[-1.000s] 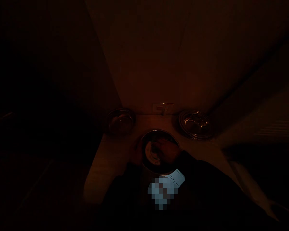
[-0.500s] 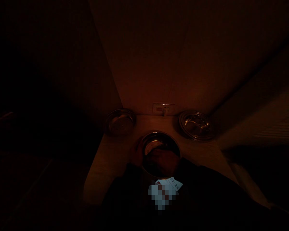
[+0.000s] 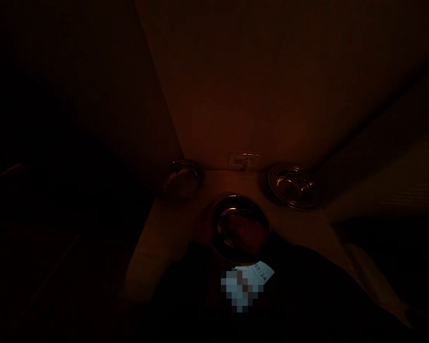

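Note:
The scene is very dark. A round metal bowl (image 3: 223, 209) stands on a small table (image 3: 164, 238) right in front of me. My right hand (image 3: 248, 234) is inside the bowl, low against its bottom; its fingers are too dim to read. My left hand (image 3: 202, 228) rests against the bowl's left outer wall, and its fingers are lost in shadow. A lit phone screen (image 3: 250, 278) glows just below the bowl, near my chest.
Two more metal dishes stand at the table's far corners, one at the left (image 3: 180, 178) and one at the right (image 3: 293, 186). A wall socket (image 3: 243, 160) sits on the wall behind them. Dark walls close in on both sides.
My right hand has shifted about inside the bowl, covering more of its bright bottom. The phone screen dipped slightly. The bowl and the two dishes stay put.

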`<state>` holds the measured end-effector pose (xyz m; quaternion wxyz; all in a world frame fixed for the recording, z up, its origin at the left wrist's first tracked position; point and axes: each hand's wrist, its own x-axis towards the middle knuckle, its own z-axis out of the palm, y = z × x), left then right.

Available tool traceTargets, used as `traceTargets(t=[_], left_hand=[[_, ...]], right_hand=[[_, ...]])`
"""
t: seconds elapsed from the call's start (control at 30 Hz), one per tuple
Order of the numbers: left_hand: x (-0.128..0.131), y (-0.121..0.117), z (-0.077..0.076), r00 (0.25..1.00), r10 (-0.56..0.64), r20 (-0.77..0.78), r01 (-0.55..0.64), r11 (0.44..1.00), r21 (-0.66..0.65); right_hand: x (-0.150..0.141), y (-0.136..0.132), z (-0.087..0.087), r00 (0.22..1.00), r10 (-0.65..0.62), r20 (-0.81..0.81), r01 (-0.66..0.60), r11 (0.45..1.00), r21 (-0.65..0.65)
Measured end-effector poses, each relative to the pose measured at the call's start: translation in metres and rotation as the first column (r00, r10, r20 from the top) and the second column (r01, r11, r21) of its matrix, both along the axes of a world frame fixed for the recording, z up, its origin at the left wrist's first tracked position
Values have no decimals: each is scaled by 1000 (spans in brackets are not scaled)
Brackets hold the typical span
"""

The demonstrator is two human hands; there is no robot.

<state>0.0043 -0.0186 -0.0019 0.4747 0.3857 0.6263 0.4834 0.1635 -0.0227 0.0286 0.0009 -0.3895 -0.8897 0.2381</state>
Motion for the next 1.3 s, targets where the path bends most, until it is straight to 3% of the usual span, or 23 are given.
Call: traceTargets(t=[0.1,0.17,0.37,0.47,0.77,0.93,1.13,1.3], left_hand=[[0,0,4,1000,-13,3,13,1000,3],[1,-1,7,1000,26,-3,-26,1000,-14],[5,-1,12,998,52,-41,-54,998,-33],[4,0,12,998,40,-41,-41,999,-35],[2,-1,6,1000,14,-14,-14,1000,-13],[4,-2,10,998,44,-43,-46,998,-35],[5,-2,12,997,64,-42,-65,997,-35],[8,-5,5,998,47,45,-48,999,20]], right_hand=[[-3,11,-3,994,-111,3,111,993,36],[-7,11,-4,993,-119,-3,119,992,40],[-12,-6,0,993,106,-49,-108,993,-47],[-12,-3,0,990,133,-53,-136,988,-66],[-10,20,-10,987,-162,10,161,985,68],[-17,18,-10,969,-246,-7,246,967,72],[-32,5,-9,989,-112,-92,109,993,-34],[-12,-13,-9,989,12,-150,-34,989,-146]])
